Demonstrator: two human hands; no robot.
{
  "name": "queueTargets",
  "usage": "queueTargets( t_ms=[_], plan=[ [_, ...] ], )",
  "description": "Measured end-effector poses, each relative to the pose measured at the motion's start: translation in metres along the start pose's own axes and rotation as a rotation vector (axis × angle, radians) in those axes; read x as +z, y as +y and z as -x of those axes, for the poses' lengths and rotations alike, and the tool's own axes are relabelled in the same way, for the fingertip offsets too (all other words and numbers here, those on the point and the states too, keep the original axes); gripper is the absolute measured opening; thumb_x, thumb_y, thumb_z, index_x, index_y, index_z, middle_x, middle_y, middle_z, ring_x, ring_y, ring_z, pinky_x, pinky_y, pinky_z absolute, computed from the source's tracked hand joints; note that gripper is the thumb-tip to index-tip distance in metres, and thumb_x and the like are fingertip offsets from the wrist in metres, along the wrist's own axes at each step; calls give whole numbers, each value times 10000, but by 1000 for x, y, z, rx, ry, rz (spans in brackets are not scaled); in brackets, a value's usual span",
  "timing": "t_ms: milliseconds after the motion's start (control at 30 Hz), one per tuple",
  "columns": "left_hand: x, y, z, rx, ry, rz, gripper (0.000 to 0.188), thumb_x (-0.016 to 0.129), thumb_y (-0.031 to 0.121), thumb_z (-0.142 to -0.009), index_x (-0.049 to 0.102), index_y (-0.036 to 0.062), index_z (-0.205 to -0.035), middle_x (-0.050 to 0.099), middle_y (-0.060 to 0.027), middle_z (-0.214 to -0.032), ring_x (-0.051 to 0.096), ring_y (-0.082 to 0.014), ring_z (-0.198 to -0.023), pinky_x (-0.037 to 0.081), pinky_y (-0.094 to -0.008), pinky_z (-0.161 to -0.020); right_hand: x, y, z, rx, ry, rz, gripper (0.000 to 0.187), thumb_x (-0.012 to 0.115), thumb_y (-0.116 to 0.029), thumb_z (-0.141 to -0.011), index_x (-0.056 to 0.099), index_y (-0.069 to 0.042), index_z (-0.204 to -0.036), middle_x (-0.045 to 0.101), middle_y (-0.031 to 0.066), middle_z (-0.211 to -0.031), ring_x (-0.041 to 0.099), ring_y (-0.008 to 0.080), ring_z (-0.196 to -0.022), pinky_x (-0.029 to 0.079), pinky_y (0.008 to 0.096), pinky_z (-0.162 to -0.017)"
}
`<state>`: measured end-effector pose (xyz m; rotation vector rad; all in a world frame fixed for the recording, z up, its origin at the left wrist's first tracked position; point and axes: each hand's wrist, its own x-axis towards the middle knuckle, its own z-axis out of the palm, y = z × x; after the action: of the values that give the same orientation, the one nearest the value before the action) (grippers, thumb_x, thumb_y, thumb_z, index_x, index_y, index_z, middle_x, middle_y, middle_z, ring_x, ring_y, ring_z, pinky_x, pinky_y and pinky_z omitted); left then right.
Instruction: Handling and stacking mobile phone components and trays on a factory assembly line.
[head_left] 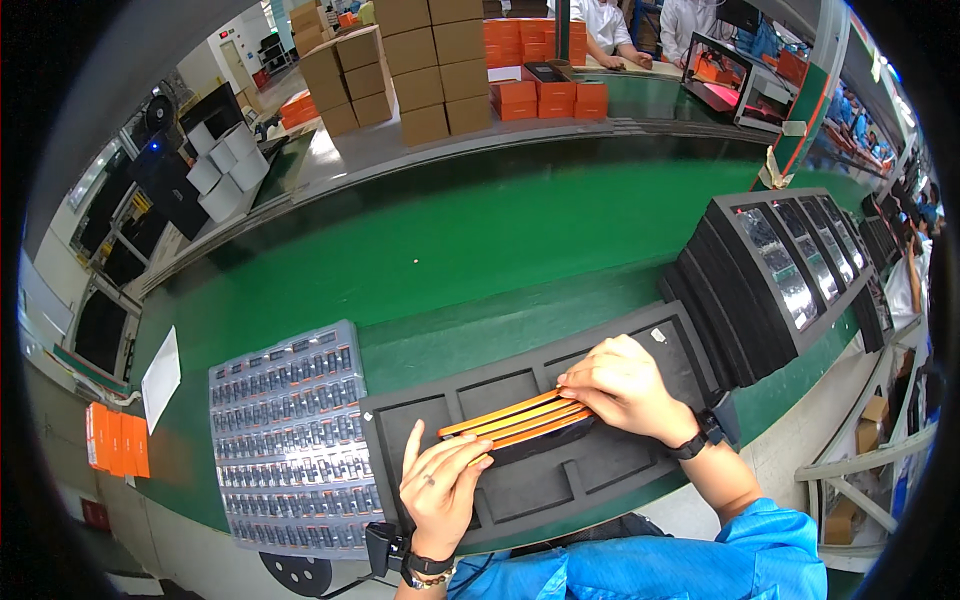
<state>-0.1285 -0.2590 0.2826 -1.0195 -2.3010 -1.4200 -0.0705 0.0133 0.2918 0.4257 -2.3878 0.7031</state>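
The left hand (pixel 440 495) comes up from the lower edge, its fingers pinching the left end of some orange-edged strips (pixel 525 427) held side by side, one finger standing free. The right hand (pixel 625 385) reaches in from the lower right, knuckles up, pinching the other end. The strips lie slanted above the black tray (pixel 520 495) on the green counter (pixel 450 240); whether they touch it is hard to tell.

Long green workbench (pixel 560 220) over pale floor (pixel 190 535), whitish wall (pixel 203 75) and perhaps a door (pixel 236 66) at upper left
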Motion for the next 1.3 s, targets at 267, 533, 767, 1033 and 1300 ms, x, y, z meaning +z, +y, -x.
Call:
queueTargets(
  t_ms=[267, 533, 767, 1033, 1300],
  plan=[
    [5, -4, 15, -85, 75, 228, 408, 785, -6, -842, 662, -20, -1231, 786, -98, -900, 737, -196, -818, 557, -331, -812, -19, -11, 9, -37, -263, 301, 443, 747, -476, -842, 701, -176, -1164, 659, 22, -1175, 624, 220, -1033, 467, 410, -913],
    [6, 4, 9, 10, -77, 380, 227, 752, -34, -868, 583, 23, -1009, 778, -157, -971, 761, -231, -908, 588, -326, -773, -16, -37, 2, -32, -137, 312, 398, 782, -427, -803, 698, -148, -1074, 651, 58, -1181, 615, 259, -1090, 466, 443, -916],
    [9, 10, 13, 67, -265, 447, 204, 767, -36, -837, 667, 6, -1010, 736, -134, -926, 702, -239, -763, 563, -326, -680, -6, -81, -3, -98, -91, -274, 153, 786, -151, -857, 670, -58, -894, 680, 48, -970, 662, 224, -848, 511, 339, -723],
    [13, 5, 19, -58, -178, 526, 131, 735, -38, -867, 643, 8, -948, 782, -131, -956, 741, -213, -841, 577, -298, -728, -23, -53, 24, 592, 117, -962, 250, 604, -3, -989, 491, -24, -768, 699, 161, -891, 687, 160, -836, 572, 299, -718],
    [17, 6, 15, -65, -100, 409, 142, 726, -71, -857, 640, 6, -939, 783, -118, -932, 738, -183, -833, 586, -285, -745, -22, -11, 9, 546, 35, -640, 99, 681, -48, -960, 658, 8, -1038, 737, 117, -1000, 727, 170, -973, 586, 300, -871]
  ],
)
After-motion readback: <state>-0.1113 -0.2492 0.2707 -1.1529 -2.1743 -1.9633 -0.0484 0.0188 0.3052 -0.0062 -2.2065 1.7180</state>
